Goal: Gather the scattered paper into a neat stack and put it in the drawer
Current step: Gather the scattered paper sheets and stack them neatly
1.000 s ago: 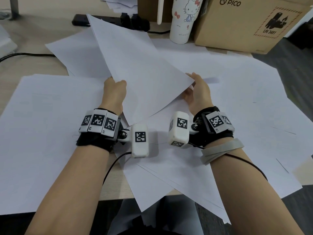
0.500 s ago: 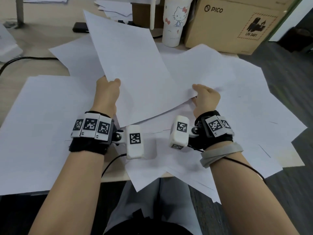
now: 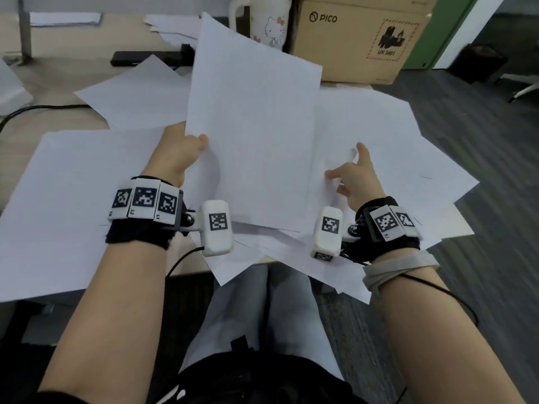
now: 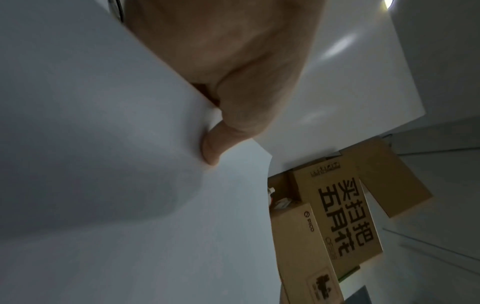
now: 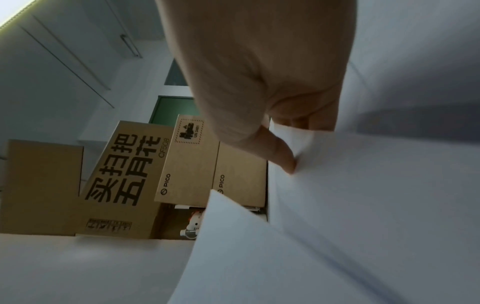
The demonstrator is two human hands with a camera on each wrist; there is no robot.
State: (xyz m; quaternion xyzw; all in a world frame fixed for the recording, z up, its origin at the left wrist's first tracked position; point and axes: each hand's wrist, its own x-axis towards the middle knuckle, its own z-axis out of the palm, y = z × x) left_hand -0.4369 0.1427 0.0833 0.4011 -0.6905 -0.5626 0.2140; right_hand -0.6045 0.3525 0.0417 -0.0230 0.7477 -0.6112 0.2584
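Many white sheets lie scattered across the desk (image 3: 58, 48), a large one (image 3: 73, 199) at the left. My left hand (image 3: 186, 147) grips the left edge of one sheet (image 3: 256, 121) and holds it raised and tilted above the pile; in the left wrist view the thumb (image 4: 210, 148) presses on this sheet (image 4: 91, 144). My right hand (image 3: 347, 170) pinches the lifted corner of another sheet (image 3: 393, 147) on the right pile. The right wrist view shows my right hand (image 5: 272, 82) with its thumb on that curled corner (image 5: 298, 139). No drawer is in view.
A PICO cardboard box (image 3: 350, 39) and a Hello Kitty mug (image 3: 268, 27) stand at the back of the desk. A black power strip (image 3: 145, 58) lies behind the papers and a black cable (image 3: 35, 109) runs at the left. Several sheets overhang the front edge above my lap.
My right hand has let go of the raised sheet's right corner and moved right onto another sheet's corner. My left hand has swung the raised sheet more upright.
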